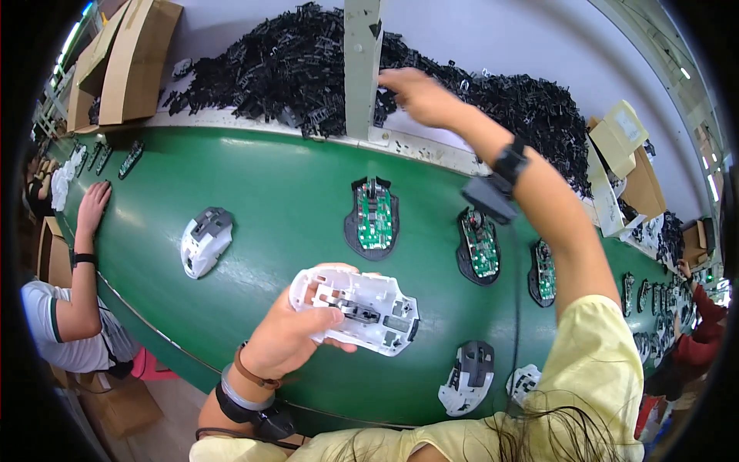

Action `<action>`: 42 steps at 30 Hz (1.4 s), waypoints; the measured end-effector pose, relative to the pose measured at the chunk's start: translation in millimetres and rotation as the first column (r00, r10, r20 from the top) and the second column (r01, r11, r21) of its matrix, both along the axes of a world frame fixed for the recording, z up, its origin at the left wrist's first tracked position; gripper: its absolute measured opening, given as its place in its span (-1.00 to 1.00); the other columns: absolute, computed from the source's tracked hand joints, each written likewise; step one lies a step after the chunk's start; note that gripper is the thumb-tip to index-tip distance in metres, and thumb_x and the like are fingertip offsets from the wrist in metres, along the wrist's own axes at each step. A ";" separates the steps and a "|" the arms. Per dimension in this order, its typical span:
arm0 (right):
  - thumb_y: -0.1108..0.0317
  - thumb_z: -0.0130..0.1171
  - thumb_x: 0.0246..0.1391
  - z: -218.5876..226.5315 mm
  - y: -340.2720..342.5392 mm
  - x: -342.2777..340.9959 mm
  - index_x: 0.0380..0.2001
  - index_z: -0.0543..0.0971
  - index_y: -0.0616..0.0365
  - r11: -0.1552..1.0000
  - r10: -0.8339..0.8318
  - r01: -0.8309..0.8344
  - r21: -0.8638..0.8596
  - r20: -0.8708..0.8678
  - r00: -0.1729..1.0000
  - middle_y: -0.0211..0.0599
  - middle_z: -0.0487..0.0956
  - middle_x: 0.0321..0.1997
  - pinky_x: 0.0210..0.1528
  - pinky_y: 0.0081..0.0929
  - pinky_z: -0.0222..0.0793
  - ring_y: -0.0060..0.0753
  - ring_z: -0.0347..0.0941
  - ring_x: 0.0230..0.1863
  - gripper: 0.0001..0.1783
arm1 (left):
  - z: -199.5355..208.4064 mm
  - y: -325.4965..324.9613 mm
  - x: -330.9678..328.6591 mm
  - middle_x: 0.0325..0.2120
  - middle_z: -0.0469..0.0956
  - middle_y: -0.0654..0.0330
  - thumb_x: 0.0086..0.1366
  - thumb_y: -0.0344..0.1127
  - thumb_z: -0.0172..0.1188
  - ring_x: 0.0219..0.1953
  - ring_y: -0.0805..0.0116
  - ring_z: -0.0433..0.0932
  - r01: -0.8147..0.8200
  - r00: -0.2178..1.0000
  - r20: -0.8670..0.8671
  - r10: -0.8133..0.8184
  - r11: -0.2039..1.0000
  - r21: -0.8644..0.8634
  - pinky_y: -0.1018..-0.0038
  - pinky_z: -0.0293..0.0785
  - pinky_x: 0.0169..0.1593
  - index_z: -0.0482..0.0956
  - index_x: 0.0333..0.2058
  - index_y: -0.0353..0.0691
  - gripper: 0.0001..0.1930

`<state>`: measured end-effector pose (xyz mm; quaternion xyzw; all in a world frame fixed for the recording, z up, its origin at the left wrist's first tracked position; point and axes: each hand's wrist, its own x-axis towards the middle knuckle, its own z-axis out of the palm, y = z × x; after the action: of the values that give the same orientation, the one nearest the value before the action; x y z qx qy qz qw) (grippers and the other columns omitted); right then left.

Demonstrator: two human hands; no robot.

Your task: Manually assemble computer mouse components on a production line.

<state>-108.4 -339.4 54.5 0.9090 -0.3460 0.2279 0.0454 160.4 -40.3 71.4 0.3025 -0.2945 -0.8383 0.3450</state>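
My left hand (289,336) grips a white mouse top shell (369,312), its hollow inside turned up, the thumb pressing near a dark part in its middle. My right hand (422,96) reaches far forward beside a metal post (360,69), over a heap of small black plastic parts (285,73). Its fingers are slightly blurred, and I cannot see anything between them. On the green bench just beyond the shell lies a black mouse base with a green circuit board (376,219). Another base with a board (481,245) lies under my right forearm.
A white and grey mouse shell (206,240) lies at left, another (467,377) at lower right. Beside my sleeve is a white shell (525,383). Cardboard boxes (142,61) stand at the back. A co-worker's arm (86,254) rests on the bench's left edge; another person works at far right.
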 end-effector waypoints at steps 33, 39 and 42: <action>0.55 0.10 -0.05 33.2 155.3 -4.1 -0.29 0.56 0.21 0.950 -0.283 0.256 0.180 0.143 0.948 -0.12 0.47 -0.38 -0.27 -0.27 0.39 -0.06 0.44 -0.31 -0.81 | 11.4 -0.4 1.6 -0.07 0.47 0.01 -0.12 -0.36 0.42 -0.08 0.11 0.49 0.258 0.491 0.526 0.694 0.461 -0.849 0.34 0.42 -0.01 0.35 0.07 -0.29 -0.29; 0.58 0.29 -0.16 77.5 262.8 60.0 -0.27 0.53 0.19 0.809 0.225 -0.404 0.426 0.411 0.883 -0.24 0.53 -0.35 -0.31 -0.43 0.44 -0.23 0.50 -0.34 -0.70 | 14.9 3.6 0.5 -0.10 0.51 0.04 -0.11 -0.38 0.38 -0.11 0.07 0.50 0.237 0.551 0.515 0.657 0.468 -0.851 0.32 0.42 -0.03 0.41 0.03 -0.25 -0.36; 0.56 0.30 -0.17 68.0 262.9 63.7 -0.33 0.55 0.18 0.838 0.262 -0.406 0.365 0.384 0.886 -0.25 0.52 -0.37 -0.32 -0.40 0.43 -0.23 0.49 -0.35 -0.75 | 15.1 -1.8 -0.9 -0.13 0.53 0.05 -0.13 -0.42 0.36 -0.13 0.08 0.52 0.206 0.582 0.494 0.646 0.471 -0.858 0.33 0.44 -0.05 0.44 0.02 -0.24 -0.38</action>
<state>-44.6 -76.5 122.5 0.8934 -0.2246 0.2928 -0.2561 159.4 -42.1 86.5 0.4606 -0.7350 -0.2939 0.4016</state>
